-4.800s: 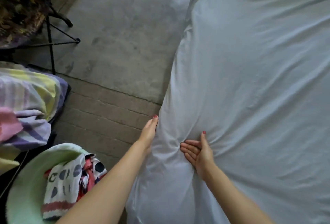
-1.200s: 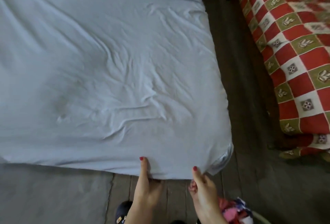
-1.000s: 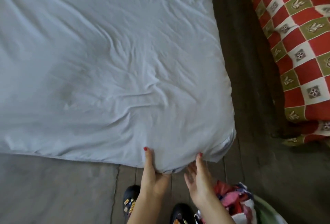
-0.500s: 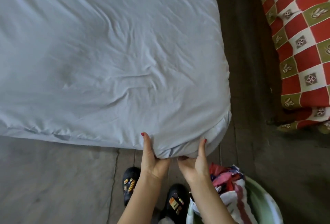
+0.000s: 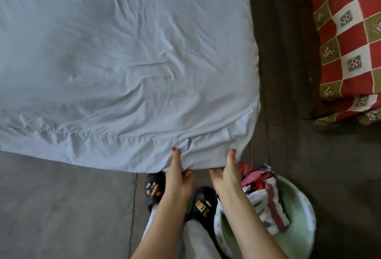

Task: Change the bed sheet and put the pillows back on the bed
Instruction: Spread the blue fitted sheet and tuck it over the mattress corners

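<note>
Fingers of both hands are curled under the hem of the sheet (image 5: 127, 56) at its near corner, thumbs on top, so each hand pinches the cloth between thumb and fingers. My left hand (image 5: 178, 178) grips the hem at about 6 o'clock in the view, thumb pointing to 12 o'clock. My right hand (image 5: 227, 173) grips the same hem just beside it, toward 5 o'clock, with a short span of cloth between the two. The fingers themselves are mostly hidden beneath the fabric.

That pale blue sheet covers the bed from 9 o'clock through 12 to about 2 o'clock, creased and wrinkled toward the corner I hold. Its corner at 4 o'clock hangs loose in folds.

Below my hands stand my black shoes (image 5: 154, 190) on the floor (image 5: 61, 207). A green tub (image 5: 303, 230) with bundled patterned cloth (image 5: 266, 199) sits at 5 o'clock, touching my right forearm. A red checked cover (image 5: 350, 38) lies at 2 o'clock, well apart from the bed.
</note>
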